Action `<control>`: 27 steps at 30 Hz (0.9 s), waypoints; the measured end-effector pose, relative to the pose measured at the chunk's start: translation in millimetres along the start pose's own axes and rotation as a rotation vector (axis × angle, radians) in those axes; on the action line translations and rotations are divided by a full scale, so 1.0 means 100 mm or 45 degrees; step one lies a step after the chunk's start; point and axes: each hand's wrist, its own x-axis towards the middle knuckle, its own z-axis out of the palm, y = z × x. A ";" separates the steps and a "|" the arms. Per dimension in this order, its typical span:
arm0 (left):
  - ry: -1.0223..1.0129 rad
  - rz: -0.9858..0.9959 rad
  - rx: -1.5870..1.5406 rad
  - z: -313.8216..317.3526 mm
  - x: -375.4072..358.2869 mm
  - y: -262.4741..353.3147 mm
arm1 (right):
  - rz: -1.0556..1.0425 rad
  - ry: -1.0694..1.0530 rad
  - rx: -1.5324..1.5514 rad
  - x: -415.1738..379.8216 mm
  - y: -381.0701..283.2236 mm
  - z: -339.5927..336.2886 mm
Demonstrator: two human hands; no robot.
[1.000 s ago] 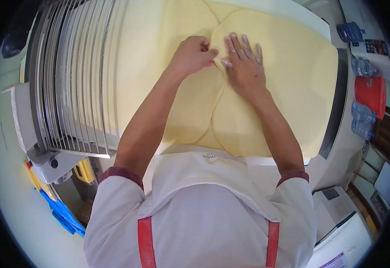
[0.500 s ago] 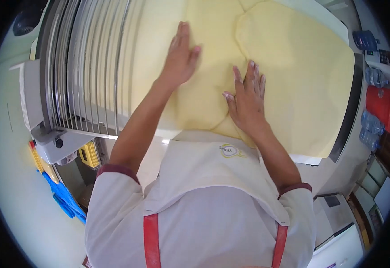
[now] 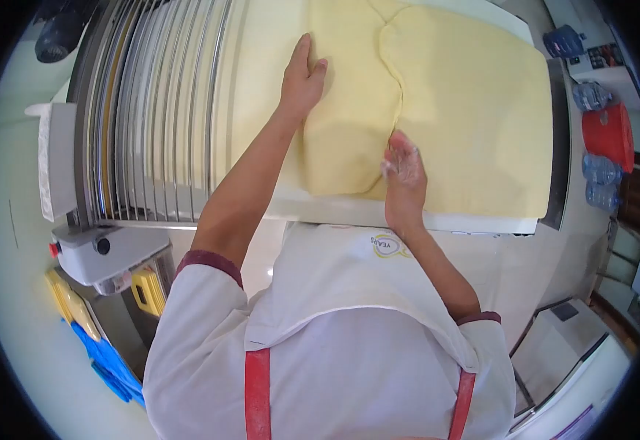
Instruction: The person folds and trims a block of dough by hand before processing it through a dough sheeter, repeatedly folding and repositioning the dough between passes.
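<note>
A wide sheet of pale yellow dough (image 3: 474, 110) lies on the white belt, with its left part folded over (image 3: 349, 110) so that a wavy edge runs down the middle. My left hand (image 3: 304, 84) rests along the left fold, its fingers stretched out and the thumb apart. Near the lower end of the wavy edge, my right hand (image 3: 406, 172) is turned with its floured inner side up, fingers loosely bent. No dough shows gripped in it, though some fingertips are hard to make out.
A metal bar guard (image 3: 177, 110) stands on the left of the belt (image 3: 261, 176). Beyond the dark right end (image 3: 558, 147) are a red bucket (image 3: 608, 136) and several water bottles (image 3: 602, 170). Yellow trays (image 3: 148, 292) and blue cloth (image 3: 107, 359) sit at lower left.
The near edge of the dough has moved away from my apron, baring a strip of belt. My right hand has turned from palm down to inner side up. My left hand has shifted slightly right.
</note>
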 end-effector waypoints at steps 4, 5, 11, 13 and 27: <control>-0.033 0.062 0.219 -0.04 0.44 0.00 | -0.277 -0.194 -1.164 -0.41 -0.08 0.09; -0.055 0.147 0.281 -0.05 0.58 0.01 | -0.228 -0.189 -1.213 -0.46 -0.10 0.13; -0.237 0.510 0.789 0.19 1.55 -0.03 | 0.066 0.231 -0.313 -0.38 0.08 0.24; -0.331 0.607 0.960 0.32 1.78 0.03 | 0.058 0.309 -0.207 -0.34 0.11 0.25; -0.505 0.831 0.850 0.61 2.33 0.23 | 0.155 0.437 -0.101 -0.11 0.00 0.34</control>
